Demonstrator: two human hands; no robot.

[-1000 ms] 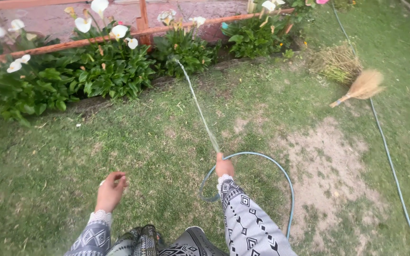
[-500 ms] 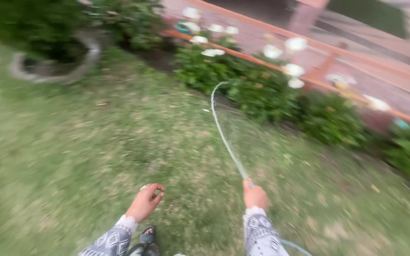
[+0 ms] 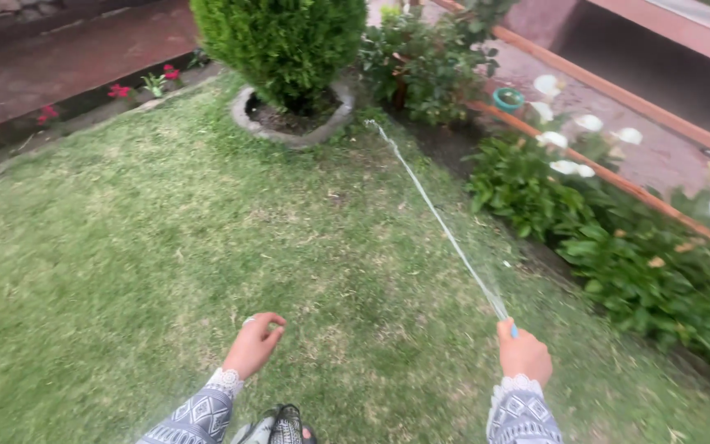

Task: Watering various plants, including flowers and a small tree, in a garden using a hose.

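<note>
One thin jet of water (image 3: 437, 218) arcs from the blue hose end (image 3: 513, 330) gripped in the closed right hand (image 3: 524, 355) toward the stone-ringed green shrub (image 3: 285, 41), the left hand (image 3: 253, 344) loosely curled and empty, so watering is under way and steady aim at the shrub's base seems called for.

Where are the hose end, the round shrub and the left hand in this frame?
hose end (image 3: 514, 331), head view, blue tip above the right fist.
round shrub (image 3: 281, 41), head view, middle of its foliage.
left hand (image 3: 252, 345), head view, back of the hand.

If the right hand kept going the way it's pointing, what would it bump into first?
Only open lawn at first. The right hand points up-left along its water jet, so probably the stone ring round the bush; depth is unclear.
</note>
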